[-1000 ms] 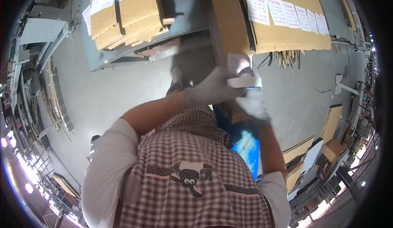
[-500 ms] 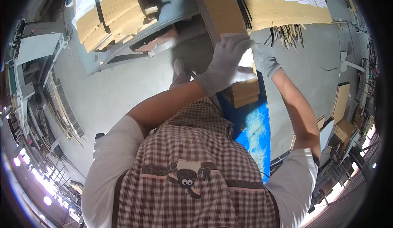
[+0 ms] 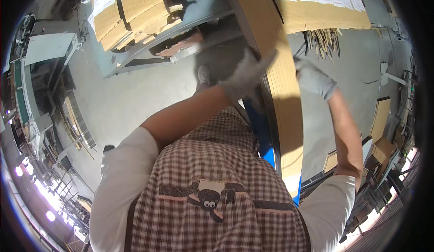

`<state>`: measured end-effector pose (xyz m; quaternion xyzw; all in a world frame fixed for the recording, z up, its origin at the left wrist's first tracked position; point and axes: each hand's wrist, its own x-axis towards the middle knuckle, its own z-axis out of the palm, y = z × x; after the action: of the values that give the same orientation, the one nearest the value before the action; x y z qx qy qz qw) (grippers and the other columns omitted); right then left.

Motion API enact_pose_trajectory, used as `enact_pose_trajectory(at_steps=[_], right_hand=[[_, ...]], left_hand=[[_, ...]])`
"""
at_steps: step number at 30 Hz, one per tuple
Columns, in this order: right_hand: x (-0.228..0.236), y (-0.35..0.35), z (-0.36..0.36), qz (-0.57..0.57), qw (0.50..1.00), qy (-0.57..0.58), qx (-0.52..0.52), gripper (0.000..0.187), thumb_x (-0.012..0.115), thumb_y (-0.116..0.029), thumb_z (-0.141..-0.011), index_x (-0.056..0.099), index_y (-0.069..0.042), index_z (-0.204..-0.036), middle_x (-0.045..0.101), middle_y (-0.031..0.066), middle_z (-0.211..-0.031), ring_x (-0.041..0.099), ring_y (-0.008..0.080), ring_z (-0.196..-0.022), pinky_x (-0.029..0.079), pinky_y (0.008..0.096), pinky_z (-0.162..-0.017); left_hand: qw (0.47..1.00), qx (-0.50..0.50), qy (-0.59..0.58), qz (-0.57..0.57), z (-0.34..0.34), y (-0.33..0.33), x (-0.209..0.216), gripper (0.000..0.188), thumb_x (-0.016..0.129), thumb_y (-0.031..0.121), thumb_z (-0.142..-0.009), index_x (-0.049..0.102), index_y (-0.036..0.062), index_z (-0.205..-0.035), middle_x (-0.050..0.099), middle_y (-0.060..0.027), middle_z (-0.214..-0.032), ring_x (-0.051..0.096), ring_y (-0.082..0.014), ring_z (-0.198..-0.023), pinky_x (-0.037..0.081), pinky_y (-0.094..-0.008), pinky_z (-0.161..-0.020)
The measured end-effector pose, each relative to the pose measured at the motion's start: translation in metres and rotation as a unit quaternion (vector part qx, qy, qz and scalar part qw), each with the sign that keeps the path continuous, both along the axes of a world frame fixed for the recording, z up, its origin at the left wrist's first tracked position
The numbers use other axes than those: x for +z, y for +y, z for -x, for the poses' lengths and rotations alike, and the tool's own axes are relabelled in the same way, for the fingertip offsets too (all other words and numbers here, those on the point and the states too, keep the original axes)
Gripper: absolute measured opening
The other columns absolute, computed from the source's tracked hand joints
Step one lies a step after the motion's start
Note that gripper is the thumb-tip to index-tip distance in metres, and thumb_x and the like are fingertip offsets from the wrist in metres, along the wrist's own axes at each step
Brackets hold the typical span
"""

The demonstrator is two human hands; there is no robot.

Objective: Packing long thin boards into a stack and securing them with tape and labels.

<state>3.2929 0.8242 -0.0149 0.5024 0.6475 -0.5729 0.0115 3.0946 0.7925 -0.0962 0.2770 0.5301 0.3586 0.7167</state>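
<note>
A long wood-grain board (image 3: 285,116) stretches from the far side toward my body, over the blue surface (image 3: 268,154). My left hand (image 3: 248,73), in a pale grey work glove, is at the board's left edge. Its thumb stretches over the top face and its fingers are spread, slightly blurred. On the opposite edge, my right hand (image 3: 315,79), gloved too, has its fingers curled against the board; the fingertips are partly hidden. The board covers most of the blue surface.
Cardboard stacks (image 3: 143,10) with printed sheets rest on a grey table at the far left. Another sheet-covered cardboard stack (image 3: 316,16) lies at the far right, thin strips (image 3: 323,41) sticking out beneath. Panels (image 3: 380,116) lean farther right.
The wood-grain board has come toward me, covering the small stack and white piece seen between my hands before. My right hand has moved right and nearer; my left thumb now stretches out.
</note>
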Motion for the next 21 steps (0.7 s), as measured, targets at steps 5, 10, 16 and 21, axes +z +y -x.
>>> enact_pose_trajectory(at_steps=[5, 10, 16, 21], right_hand=[[0.018, -0.018, -0.011, -0.238, 0.957, -0.132, 0.097, 0.047, 0.052, -0.004, -0.086, 0.051, -0.005, -0.133, 0.066, 0.0186, -0.096, 0.065, 0.0309, -0.085, 0.053, 0.0378, -0.079], [0.092, -0.040, 0.064, -0.117, 0.985, -0.004, 0.127, 0.059, 0.057, -0.008, -0.086, 0.043, -0.012, -0.143, 0.063, 0.0212, -0.078, 0.062, 0.0318, -0.065, 0.053, 0.0399, -0.062], [0.052, 0.029, -0.049, -0.206, 0.973, -0.081, 0.059, 0.025, 0.058, -0.009, -0.089, 0.071, -0.004, -0.110, 0.072, 0.0137, -0.090, 0.065, 0.0159, -0.073, 0.053, 0.0309, -0.068], [-0.091, 0.023, -0.045, -0.025, 0.995, -0.022, 0.089, 0.031, 0.059, -0.006, -0.089, 0.064, 0.001, -0.119, 0.072, 0.0132, -0.101, 0.065, 0.0199, -0.088, 0.051, 0.0333, -0.088]], left_hand=[[0.982, -0.080, 0.126, -0.115, 0.011, -0.015, 0.038, 0.087, 0.076, 0.038, -0.078, 0.029, -0.0072, -0.135, 0.045, -0.0237, -0.134, 0.045, -0.0307, -0.128, 0.037, -0.0384, -0.106], [0.982, -0.090, 0.038, -0.164, 0.042, -0.041, 0.083, 0.041, 0.065, 0.027, -0.089, 0.048, -0.0011, -0.114, 0.058, -0.0132, -0.107, 0.057, -0.0194, -0.101, 0.047, -0.0325, -0.089], [0.974, -0.157, -0.162, 0.010, 0.074, -0.039, 0.024, 0.024, 0.058, 0.026, -0.096, 0.056, 0.0026, -0.091, 0.061, -0.0047, -0.087, 0.058, -0.0111, -0.083, 0.047, -0.0271, -0.072], [0.982, -0.176, -0.040, -0.047, 0.022, -0.013, -0.064, 0.039, 0.070, 0.036, -0.088, 0.060, 0.0008, -0.101, 0.064, -0.0046, -0.092, 0.061, -0.0138, -0.087, 0.049, -0.0279, -0.081]])
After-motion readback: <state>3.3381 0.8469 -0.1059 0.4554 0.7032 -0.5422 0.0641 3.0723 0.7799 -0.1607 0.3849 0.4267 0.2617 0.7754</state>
